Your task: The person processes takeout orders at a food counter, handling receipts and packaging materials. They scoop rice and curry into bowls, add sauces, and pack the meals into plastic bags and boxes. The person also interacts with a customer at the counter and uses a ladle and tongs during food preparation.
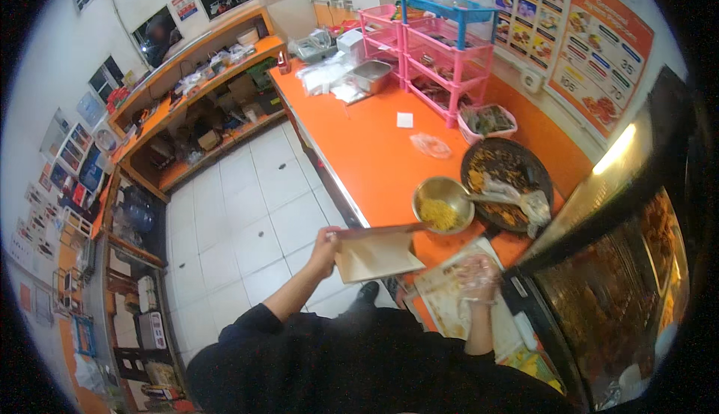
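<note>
My left hand (324, 252) grips the left edge of an open cardboard food box (373, 254), held in front of my body near the counter's edge. My right hand (479, 276), in a clear plastic glove, is over a stained white cutting board (446, 293); whether its fingers hold anything is unclear. Beyond the box, a metal bowl (442, 203) contains yellow shredded food. A dark round stone-like dish (505, 181) with brown and orange food stands beside it. A utensil with plastic wrapped about its end (533, 209) lies across the dish, reaching the bowl.
The orange counter (348, 133) bears a crumpled plastic bag (431, 145), a pink basket of greens (487, 122) and pink rack shelves (444, 65). A glass food display (606, 301) stands at right. A person (160, 34) is visible through a far window.
</note>
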Demonstrator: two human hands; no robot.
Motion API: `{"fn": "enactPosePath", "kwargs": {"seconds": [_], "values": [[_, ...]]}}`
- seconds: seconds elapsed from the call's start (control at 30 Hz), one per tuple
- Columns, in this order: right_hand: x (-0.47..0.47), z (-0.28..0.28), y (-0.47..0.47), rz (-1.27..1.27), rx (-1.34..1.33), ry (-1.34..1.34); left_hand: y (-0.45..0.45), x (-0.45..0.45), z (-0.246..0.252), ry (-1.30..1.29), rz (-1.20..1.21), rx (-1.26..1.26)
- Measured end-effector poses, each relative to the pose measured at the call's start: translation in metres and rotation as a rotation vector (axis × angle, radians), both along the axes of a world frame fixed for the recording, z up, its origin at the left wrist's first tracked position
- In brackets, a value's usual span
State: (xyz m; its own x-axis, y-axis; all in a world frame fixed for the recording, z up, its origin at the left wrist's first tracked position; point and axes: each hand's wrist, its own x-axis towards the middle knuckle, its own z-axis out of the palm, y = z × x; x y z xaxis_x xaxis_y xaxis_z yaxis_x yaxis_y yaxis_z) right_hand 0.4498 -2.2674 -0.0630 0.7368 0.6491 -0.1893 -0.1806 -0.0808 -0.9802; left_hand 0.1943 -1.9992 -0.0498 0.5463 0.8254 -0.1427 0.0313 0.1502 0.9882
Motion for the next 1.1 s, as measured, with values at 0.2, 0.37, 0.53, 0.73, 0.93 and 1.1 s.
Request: {"fn": "enactPosePath", "kwargs": {"seconds": [0.2,0.37,0.53,0.73,0.93,1.1], "values": [[0.056,-0.053,0.058,-0.23,-0.549,-0.306,0.226,0.045,-0.056,0.136,0.176,0.127],[0.03,-0.112,0.099,-0.476,-0.518,-0.064,0.303,0.106,-0.084,0.127,-0.082,0.165],[-0.001,-0.09,0.131,-0.505,-0.376,-0.525,0.351,0.12,-0.094,0.24,-0.306,0.142],[-0.032,0.043,0.188,-0.546,-0.302,-0.521,0.362,0.131,-0.126,0.328,-0.449,0.095],[-0.002,0.059,0.243,-0.299,-0.657,-1.755,0.283,0.183,-0.091,0.262,-0.633,-0.054],[0.044,0.009,0.247,-0.208,-0.432,-2.152,0.265,0.205,-0.048,0.316,-0.626,-0.094]]}}
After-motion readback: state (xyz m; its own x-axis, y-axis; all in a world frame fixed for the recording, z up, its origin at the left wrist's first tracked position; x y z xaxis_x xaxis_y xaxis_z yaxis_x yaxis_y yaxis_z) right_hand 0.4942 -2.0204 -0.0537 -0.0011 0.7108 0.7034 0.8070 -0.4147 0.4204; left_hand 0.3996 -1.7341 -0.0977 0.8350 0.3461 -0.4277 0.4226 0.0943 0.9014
